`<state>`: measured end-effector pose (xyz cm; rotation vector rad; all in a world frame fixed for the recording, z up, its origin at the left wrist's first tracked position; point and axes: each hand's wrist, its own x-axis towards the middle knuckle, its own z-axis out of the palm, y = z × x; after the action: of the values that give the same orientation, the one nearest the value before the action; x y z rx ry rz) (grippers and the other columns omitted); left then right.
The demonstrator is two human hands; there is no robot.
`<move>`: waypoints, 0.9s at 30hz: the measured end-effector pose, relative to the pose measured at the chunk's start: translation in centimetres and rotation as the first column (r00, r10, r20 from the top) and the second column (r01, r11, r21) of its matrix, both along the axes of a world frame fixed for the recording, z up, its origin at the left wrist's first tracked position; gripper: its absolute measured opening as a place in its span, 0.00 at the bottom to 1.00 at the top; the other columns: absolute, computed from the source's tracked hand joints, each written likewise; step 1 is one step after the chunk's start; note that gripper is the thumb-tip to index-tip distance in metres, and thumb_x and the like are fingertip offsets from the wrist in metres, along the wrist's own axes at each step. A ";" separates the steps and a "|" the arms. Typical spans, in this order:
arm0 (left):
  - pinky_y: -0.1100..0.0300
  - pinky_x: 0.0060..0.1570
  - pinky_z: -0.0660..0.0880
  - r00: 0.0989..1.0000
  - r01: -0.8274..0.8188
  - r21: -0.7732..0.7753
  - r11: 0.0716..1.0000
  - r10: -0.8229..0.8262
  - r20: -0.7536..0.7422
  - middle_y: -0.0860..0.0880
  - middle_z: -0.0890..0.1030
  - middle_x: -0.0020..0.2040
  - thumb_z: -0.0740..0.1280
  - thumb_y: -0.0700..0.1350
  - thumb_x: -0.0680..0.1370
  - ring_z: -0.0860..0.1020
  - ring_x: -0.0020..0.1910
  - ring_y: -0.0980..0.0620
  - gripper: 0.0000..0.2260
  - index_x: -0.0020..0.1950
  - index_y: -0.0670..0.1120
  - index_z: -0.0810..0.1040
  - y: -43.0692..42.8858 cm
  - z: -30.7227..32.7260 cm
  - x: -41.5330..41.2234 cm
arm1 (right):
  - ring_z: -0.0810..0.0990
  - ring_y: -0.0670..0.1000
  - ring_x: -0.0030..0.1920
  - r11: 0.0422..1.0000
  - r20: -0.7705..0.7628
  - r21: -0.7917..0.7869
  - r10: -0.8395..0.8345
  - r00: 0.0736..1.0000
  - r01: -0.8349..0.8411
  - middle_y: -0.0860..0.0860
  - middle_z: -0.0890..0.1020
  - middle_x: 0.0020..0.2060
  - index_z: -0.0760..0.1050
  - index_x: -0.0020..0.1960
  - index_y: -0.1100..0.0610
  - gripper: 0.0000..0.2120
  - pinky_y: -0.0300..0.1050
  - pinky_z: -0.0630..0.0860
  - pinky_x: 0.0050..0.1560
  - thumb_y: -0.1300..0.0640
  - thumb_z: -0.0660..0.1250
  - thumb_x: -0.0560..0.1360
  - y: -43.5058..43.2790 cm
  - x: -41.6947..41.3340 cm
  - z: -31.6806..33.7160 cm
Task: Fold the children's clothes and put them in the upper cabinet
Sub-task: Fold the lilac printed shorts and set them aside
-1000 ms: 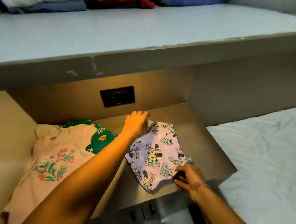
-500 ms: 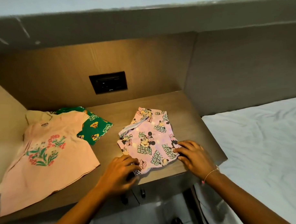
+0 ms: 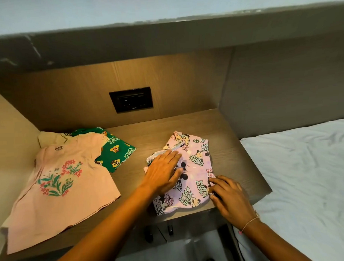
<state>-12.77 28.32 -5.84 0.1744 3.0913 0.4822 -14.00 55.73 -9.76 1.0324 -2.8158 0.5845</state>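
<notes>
A lilac cartoon-mouse print garment (image 3: 195,160) lies folded on the wooden shelf (image 3: 230,147), near its front right. My left hand (image 3: 163,173) rests flat on the garment's left half, fingers spread and pointing right. My right hand (image 3: 228,196) pinches the garment's lower right edge between its fingertips. A pink T-shirt with a flower print (image 3: 60,183) lies spread out on the shelf's left side. A green printed garment (image 3: 115,153) sticks out from under the pink shirt's far right shoulder.
A black wall socket (image 3: 131,99) sits in the wooden back panel. A thick grey ledge (image 3: 164,38) overhangs the shelf. A bed with a white sheet (image 3: 305,174) adjoins the shelf on the right. Drawer handles (image 3: 170,230) show below the shelf's front edge.
The lilac garment went from spread open to folded. My left hand slid from its near left corner up onto its left half. My right hand stayed at the lower right edge.
</notes>
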 end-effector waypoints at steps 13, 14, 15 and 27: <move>0.39 0.72 0.55 0.896 -0.443 -0.258 0.858 0.423 -0.132 0.41 0.62 0.76 0.67 0.54 0.76 0.57 0.76 0.39 0.31 0.75 0.46 0.61 -6.5 -1.2 -2.6 | 0.74 0.51 0.63 0.996 0.114 -0.063 -0.052 0.992 0.060 0.45 0.79 0.61 0.79 0.52 0.49 0.07 0.50 0.71 0.63 0.49 0.67 0.76 -0.6 0.5 0.4; 0.40 0.71 0.58 0.927 -0.366 -0.232 0.901 0.331 -0.175 0.41 0.65 0.75 0.67 0.51 0.76 0.60 0.75 0.40 0.28 0.74 0.47 0.64 -5.8 -1.1 -2.6 | 0.73 0.51 0.63 0.996 0.118 -0.067 -0.054 0.992 0.062 0.45 0.79 0.61 0.79 0.52 0.49 0.07 0.50 0.71 0.63 0.49 0.67 0.76 -0.6 0.5 0.3; 0.41 0.71 0.58 0.965 -0.231 -0.239 0.943 0.192 -0.178 0.42 0.66 0.74 0.65 0.50 0.77 0.61 0.75 0.41 0.26 0.74 0.47 0.65 -5.0 -1.2 -2.8 | 0.73 0.51 0.63 0.995 0.122 -0.071 -0.055 0.991 0.064 0.45 0.79 0.61 0.79 0.52 0.49 0.07 0.50 0.71 0.63 0.49 0.67 0.76 -0.6 0.5 0.3; 0.54 0.58 0.69 0.962 0.269 -0.017 0.963 -0.270 -0.042 0.55 0.77 0.63 0.61 0.70 0.74 0.71 0.64 0.55 0.21 0.59 0.59 0.76 -4.6 -0.8 8.5 | 0.74 0.52 0.62 0.995 0.080 -0.080 -0.059 0.995 0.065 0.46 0.80 0.60 0.79 0.52 0.49 0.07 0.50 0.71 0.60 0.49 0.68 0.75 -0.5 0.4 0.1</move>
<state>-4.23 23.71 -6.64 0.6041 3.0418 0.4556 -13.63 55.28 -9.63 0.9236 -2.8510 0.7430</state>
